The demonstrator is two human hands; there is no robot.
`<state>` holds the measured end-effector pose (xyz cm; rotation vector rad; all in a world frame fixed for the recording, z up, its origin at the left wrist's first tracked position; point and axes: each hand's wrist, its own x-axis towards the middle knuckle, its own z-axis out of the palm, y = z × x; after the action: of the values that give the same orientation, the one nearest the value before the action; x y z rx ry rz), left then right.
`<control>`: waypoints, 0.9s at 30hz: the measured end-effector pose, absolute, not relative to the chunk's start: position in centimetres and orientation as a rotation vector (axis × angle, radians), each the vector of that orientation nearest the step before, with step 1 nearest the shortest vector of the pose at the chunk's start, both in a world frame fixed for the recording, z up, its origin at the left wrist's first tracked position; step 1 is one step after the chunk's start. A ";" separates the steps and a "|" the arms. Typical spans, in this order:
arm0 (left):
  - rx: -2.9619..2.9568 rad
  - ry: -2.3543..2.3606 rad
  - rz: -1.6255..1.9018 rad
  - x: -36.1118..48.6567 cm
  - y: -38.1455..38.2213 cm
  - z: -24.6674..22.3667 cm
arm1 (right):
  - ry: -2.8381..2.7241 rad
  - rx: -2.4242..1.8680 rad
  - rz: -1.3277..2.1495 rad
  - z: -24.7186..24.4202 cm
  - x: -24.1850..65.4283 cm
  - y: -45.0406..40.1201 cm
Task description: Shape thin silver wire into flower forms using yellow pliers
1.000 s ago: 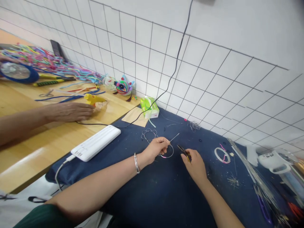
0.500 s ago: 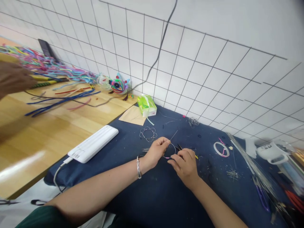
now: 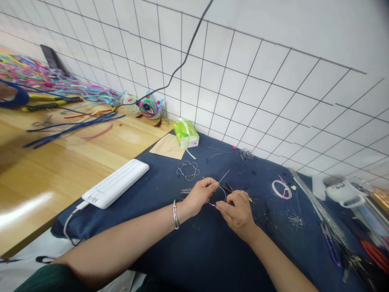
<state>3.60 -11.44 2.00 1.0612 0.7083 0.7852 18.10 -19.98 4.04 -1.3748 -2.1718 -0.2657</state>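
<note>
My left hand (image 3: 202,196), with a silver bracelet (image 3: 175,215) at its wrist, pinches a thin wire ring (image 3: 225,196) at its upper left. A straight wire end (image 3: 224,176) sticks up past those fingertips. My right hand (image 3: 238,211) is closed on the ring's lower right side, its fingertips beside a small pink piece (image 3: 213,205) on the wire. Dark-jawed pliers (image 3: 228,187) lie just behind my right hand, partly hidden by it. On the dark blue cloth, beyond my left hand, lies a flower-shaped wire piece (image 3: 188,170).
A white power bank (image 3: 117,183) with a cable lies left. Behind are a green tissue pack (image 3: 186,134) and brown paper (image 3: 167,147). Right are a white coil (image 3: 281,190), wire bundle, purple-handled pliers (image 3: 332,248) and a cup (image 3: 343,194). Another person's hand (image 3: 7,91) works far left.
My right fingertips have closed in on the ring by the pink piece. The other person's hand has drawn left, and the black cable has shifted. The view has moved slightly.
</note>
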 end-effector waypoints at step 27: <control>1.142 0.660 0.585 4.0 -12.8 2.6 | -1.525 -1.577 0.635 4.1 19.0 -19.4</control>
<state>4.04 -12.79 2.61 1.1417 0.6600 0.5854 18.96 -19.40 4.08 -1.5772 -1.5246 0.6354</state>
